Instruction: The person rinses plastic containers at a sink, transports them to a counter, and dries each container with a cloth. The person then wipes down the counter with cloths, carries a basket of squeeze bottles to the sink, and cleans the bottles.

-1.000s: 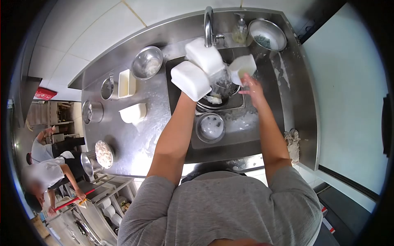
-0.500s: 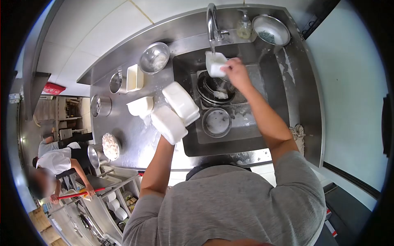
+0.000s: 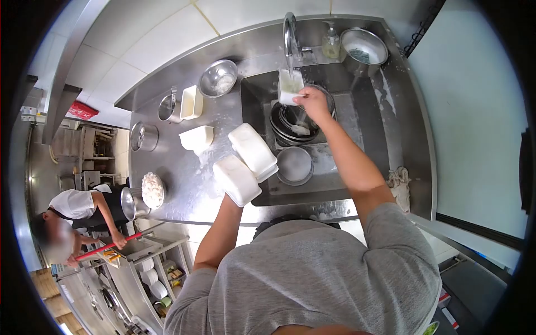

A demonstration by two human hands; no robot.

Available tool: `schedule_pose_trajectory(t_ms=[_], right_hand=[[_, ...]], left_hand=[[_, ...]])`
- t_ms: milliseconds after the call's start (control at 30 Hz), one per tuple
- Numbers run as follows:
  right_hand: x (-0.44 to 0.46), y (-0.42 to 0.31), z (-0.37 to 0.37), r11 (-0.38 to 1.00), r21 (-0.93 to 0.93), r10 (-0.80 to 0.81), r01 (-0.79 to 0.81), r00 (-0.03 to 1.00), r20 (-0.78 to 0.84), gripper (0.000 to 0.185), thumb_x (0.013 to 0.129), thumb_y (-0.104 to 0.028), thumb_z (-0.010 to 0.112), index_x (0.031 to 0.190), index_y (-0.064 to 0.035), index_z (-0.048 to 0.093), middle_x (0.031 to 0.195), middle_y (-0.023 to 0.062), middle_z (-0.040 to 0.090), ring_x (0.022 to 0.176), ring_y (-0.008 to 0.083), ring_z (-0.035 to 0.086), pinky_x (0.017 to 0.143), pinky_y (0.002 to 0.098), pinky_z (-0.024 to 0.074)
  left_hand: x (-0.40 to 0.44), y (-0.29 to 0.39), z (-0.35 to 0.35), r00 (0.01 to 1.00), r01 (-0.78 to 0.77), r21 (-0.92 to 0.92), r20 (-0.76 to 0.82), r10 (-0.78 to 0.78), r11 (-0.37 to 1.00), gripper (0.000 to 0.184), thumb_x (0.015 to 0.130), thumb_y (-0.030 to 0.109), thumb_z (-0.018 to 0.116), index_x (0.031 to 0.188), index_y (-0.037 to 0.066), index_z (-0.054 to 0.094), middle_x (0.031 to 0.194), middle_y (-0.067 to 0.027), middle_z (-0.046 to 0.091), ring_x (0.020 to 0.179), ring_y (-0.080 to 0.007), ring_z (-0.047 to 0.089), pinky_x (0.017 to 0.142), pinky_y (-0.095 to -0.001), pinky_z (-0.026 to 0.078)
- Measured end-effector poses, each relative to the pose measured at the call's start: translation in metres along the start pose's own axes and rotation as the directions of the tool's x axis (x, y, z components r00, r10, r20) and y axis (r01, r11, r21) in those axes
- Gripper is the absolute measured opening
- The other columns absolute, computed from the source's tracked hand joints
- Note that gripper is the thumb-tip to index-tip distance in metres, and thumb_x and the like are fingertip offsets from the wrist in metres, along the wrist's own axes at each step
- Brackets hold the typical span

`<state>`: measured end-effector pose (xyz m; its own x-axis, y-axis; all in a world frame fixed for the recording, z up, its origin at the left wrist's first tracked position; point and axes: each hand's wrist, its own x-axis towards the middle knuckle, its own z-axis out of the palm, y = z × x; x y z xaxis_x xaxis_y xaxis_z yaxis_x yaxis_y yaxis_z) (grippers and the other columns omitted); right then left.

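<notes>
My right hand (image 3: 314,104) pinches the rim of a small white container (image 3: 291,92), which is tilted under the running faucet (image 3: 289,36) over the sink (image 3: 258,99). My left hand is under a white rectangular container (image 3: 237,180) at the sink's left edge and holds it up; its fingers are hidden, and only the wrist (image 3: 229,205) shows below. Another white container (image 3: 254,149), which looks stacked with a second one, lies against it. Below my right hand, dark round pans (image 3: 280,129) sit in the sink, near a round bowl of cloudy water (image 3: 295,166).
On the left counter are a white tub (image 3: 196,138), a cream container (image 3: 191,103), a metal bowl (image 3: 218,79), metal pots (image 3: 144,137) and a heaped pale food bowl (image 3: 152,190). A soap bottle (image 3: 331,42) and a steel bowl (image 3: 364,46) stand behind. A co-worker (image 3: 84,215) is at left.
The view has shifted slightly. My right hand has turned the small white container more upright beneath the faucet, so its inside shows more. The left hand and its container look unchanged.
</notes>
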<state>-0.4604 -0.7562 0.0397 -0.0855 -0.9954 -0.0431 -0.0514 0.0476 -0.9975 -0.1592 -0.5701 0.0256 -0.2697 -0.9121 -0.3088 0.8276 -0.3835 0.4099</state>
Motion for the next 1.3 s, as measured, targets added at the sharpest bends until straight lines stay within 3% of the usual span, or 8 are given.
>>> schedule_pose_trajectory(t_ms=[100,500,600,700,833,1067,1167,1300], right_hand=[[-0.008,-0.006,-0.001,0.694,-0.572,-0.532,0.438,0.847,0.003,0.015,0.069,-0.007,0.07,0.083,-0.0053,0.065,0.112,0.018,0.059,0.096,0.0307,0.06,0.084,0.0352,0.0475],[0.008,-0.029,-0.008,0.731,-0.481,-0.594,0.484,0.798,-0.102,0.017,0.071,-0.008,0.069,0.088,-0.0056,0.067,0.114,0.018,0.058,0.094,0.0293,0.061,0.082,0.0349,0.0487],[0.005,-0.033,-0.004,0.81,-0.368,-0.538,0.456,0.827,-0.16,0.017,0.074,-0.009,0.069,0.09,-0.0032,0.066,0.109,0.0186,0.06,0.09,0.0284,0.063,0.077,0.035,0.0512],[0.003,-0.029,0.0,0.998,0.056,0.009,-0.002,0.994,-0.113,0.022,0.083,-0.014,0.063,0.097,0.0027,0.06,0.102,0.0192,0.061,0.082,0.03,0.065,0.07,0.0363,0.0542],[-0.034,-0.003,-0.006,0.656,0.632,0.408,-0.412,0.898,0.162,0.043,0.098,-0.028,0.035,0.12,0.0093,0.036,0.102,0.0227,0.058,0.083,0.0358,0.064,0.075,0.0408,0.0571],[-0.12,-0.017,0.01,-0.053,0.823,0.245,-0.566,0.791,0.56,0.04,0.099,-0.022,0.03,0.124,0.0085,0.033,0.114,0.0277,0.052,0.101,0.0368,0.058,0.085,0.0373,0.0543],[-0.163,-0.056,0.042,0.062,0.786,0.309,-0.616,0.76,0.571,0.034,0.098,-0.015,0.034,0.125,0.0053,0.039,0.118,0.0293,0.049,0.102,0.0329,0.059,0.087,0.0342,0.0536],[-0.189,-0.065,0.062,0.237,0.719,0.452,-0.654,0.729,0.514,0.028,0.095,-0.027,0.046,0.101,-0.0014,0.053,0.091,0.0107,0.06,0.08,0.0203,0.06,0.071,0.0319,0.0533]], left_hand=[[-0.006,-0.001,0.0,1.0,-0.019,0.054,0.022,0.018,0.998,0.026,0.092,0.026,0.045,0.111,0.01,0.051,0.103,-0.0067,0.058,0.091,-0.0218,0.059,0.077,-0.0387,0.052],[-0.026,0.0,0.004,0.995,-0.095,0.152,0.048,0.089,0.984,0.022,0.091,0.024,0.047,0.106,0.011,0.054,0.095,-0.0057,0.06,0.084,-0.0209,0.061,0.073,-0.037,0.053],[-0.029,-0.003,0.013,0.994,-0.111,0.142,0.028,0.108,0.984,0.022,0.091,0.025,0.047,0.108,0.011,0.053,0.096,-0.0055,0.06,0.085,-0.0205,0.061,0.073,-0.0366,0.053],[-0.032,-0.004,0.011,0.993,-0.119,0.143,0.017,0.118,0.982,0.024,0.092,0.025,0.047,0.11,0.011,0.052,0.099,-0.0055,0.059,0.086,-0.0204,0.061,0.073,-0.0366,0.053],[-0.039,-0.003,0.0,0.983,-0.181,0.25,0.046,0.176,0.951,0.026,0.092,0.026,0.047,0.112,0.011,0.051,0.101,-0.0055,0.059,0.087,-0.0203,0.06,0.073,-0.0369,0.053],[-0.037,-0.009,0.026,0.994,-0.113,-0.001,-0.016,0.113,0.994,0.045,0.09,0.038,0.047,0.126,0.012,0.044,0.119,-0.0093,0.054,0.105,-0.026,0.056,0.081,-0.0409,0.052],[-0.025,-0.018,0.042,0.985,-0.165,-0.058,-0.055,0.162,0.985,0.048,0.09,0.04,0.046,0.126,0.01,0.045,0.119,-0.011,0.055,0.104,-0.0259,0.056,0.084,-0.041,0.051],[-0.02,-0.011,0.045,0.976,-0.211,-0.032,-0.067,0.209,0.977,0.044,0.09,0.038,0.044,0.124,0.009,0.046,0.118,-0.0107,0.055,0.105,-0.025,0.055,0.083,-0.0403,0.051]])
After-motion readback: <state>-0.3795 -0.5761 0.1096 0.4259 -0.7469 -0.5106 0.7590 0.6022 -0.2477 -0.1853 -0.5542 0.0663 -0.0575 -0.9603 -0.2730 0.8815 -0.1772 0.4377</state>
